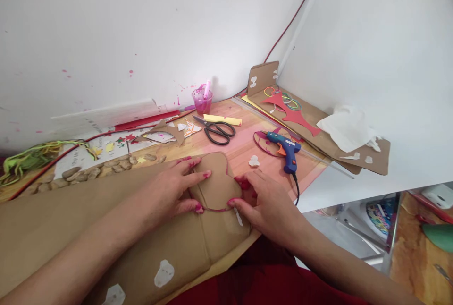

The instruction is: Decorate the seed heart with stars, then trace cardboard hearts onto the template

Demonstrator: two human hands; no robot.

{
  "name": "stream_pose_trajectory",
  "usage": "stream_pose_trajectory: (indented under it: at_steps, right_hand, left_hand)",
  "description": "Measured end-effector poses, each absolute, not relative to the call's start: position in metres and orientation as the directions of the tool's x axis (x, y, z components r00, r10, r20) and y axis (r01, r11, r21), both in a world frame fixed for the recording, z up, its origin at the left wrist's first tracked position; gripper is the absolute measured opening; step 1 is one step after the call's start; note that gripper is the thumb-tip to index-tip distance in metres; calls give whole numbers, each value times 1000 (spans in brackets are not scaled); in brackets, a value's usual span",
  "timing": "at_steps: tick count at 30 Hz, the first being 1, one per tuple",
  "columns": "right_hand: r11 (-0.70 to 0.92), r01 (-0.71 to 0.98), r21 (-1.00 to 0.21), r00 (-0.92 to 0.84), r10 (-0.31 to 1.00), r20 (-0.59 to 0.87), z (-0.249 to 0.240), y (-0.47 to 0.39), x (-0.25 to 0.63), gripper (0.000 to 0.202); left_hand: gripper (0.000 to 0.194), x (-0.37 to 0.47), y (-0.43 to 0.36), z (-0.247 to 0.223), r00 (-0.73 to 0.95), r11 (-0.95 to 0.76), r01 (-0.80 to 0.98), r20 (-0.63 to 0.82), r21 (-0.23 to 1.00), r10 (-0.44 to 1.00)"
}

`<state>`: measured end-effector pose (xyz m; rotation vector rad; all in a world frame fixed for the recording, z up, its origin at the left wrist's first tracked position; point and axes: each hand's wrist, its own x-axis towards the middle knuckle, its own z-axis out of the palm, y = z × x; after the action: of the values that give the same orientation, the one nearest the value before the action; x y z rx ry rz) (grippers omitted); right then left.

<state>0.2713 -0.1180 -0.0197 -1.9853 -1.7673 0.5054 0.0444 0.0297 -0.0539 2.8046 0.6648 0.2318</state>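
A cardboard cutout (215,180) with rounded lobes and a pink-stained edge lies on a large brown cardboard sheet (170,243). My left hand (170,191) rests on the cutout's left side, fingers spread, pink stains on the fingertips. At its right edge, my right hand (264,201) pinches the rim between thumb and fingers, which are stained too. Beyond the hands, black-handled scissors (219,131) lie on the wooden table. A blue glue gun (288,149) rests on a round pink-edged cardboard piece (262,142) to the right.
A pink-stained cup (202,101) stands by the wall. Stones (94,173) and green yarn (28,163) are at left. At right, more cardboard (375,154) carries red paper scraps (293,116) and a white cloth (348,128). The glue gun's cord hangs near the table edge.
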Motion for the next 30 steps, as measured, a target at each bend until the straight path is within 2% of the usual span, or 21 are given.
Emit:
stream_pose_trajectory:
  at_steps: [8, 13, 19, 25, 30]
  right_hand:
    - [-96, 783, -614, 125, 992, 4, -23, -118, 275, 28]
    - [-89, 787, -610, 115, 993, 4, -25, -118, 276, 27]
    - [-37, 724, -689, 55, 999, 4, -21, -118, 287, 17]
    - [-21, 688, -725, 48, 999, 17, -19, -121, 292, 22]
    - [-68, 657, -751, 65, 997, -34, -20, -121, 290, 24]
  left_hand:
    - [67, 41, 34, -60, 900, -894, 353, 161, 276, 405]
    - [66, 39, 34, -66, 890, -895, 339, 209, 290, 405]
    - [62, 37, 40, -70, 902, -911, 290, 234, 294, 362]
    - [57, 38, 41, -62, 902, -887, 336, 162, 315, 399]
    - [55, 38, 42, -62, 892, -867, 374, 128, 329, 434]
